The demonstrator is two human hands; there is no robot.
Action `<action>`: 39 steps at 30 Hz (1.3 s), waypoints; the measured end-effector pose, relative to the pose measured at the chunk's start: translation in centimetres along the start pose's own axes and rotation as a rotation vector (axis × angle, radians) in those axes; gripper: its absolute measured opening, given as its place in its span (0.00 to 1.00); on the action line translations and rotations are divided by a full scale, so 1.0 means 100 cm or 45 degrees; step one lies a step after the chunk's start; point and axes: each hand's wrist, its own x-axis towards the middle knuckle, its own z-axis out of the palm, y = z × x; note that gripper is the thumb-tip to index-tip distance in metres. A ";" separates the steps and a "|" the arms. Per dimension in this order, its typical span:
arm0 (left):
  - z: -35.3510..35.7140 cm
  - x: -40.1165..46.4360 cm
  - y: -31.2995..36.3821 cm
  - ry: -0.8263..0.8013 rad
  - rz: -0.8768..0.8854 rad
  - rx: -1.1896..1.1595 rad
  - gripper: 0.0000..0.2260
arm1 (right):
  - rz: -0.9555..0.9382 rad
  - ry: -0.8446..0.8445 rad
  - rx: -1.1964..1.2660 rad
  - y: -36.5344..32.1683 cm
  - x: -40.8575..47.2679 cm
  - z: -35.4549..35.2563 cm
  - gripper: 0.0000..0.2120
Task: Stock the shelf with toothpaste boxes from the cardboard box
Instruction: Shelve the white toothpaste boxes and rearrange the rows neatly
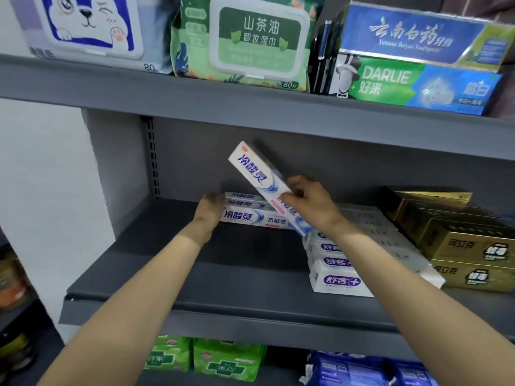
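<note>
On the middle shelf (pixel 223 280), you're placing another toothpaste box.
Your right hand (pixel 309 201) pinches the tilted white box (pixel 259 174); your left hand (pixel 209 210), fingers curled, steadies the stack (pixel 250 215). Level it next, then set it on top.

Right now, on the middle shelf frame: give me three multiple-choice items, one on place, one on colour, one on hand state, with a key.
1. Where does the stack of white toothpaste boxes with blue lettering lie?
A. Back of the grey metal middle shelf
B. Top shelf
C. Floor

2. What colour are the cartons at the far right of the middle shelf?
A. Red
B. Gold
C. Pink

3. What is the right hand doing?
A. Hanging idle
B. Pressing flat on the shelf
C. Gripping a tilted white toothpaste box

Key: 1 A, the stack sits against the back panel, with the left hand at its left end; 2 B, the cartons are metallic gold; 3 C, the fingers curl round the box, which is held aslant above the stack.
</note>
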 end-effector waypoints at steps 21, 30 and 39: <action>-0.007 0.006 0.005 -0.164 0.173 0.398 0.10 | -0.097 -0.199 -0.803 0.026 0.024 0.047 0.08; -0.008 -0.013 0.009 -0.114 0.399 0.836 0.19 | -0.078 -0.288 -0.775 0.021 0.010 0.041 0.16; -0.018 -0.130 0.026 0.006 0.719 1.364 0.11 | -0.138 -0.269 -0.534 -0.023 -0.081 0.031 0.11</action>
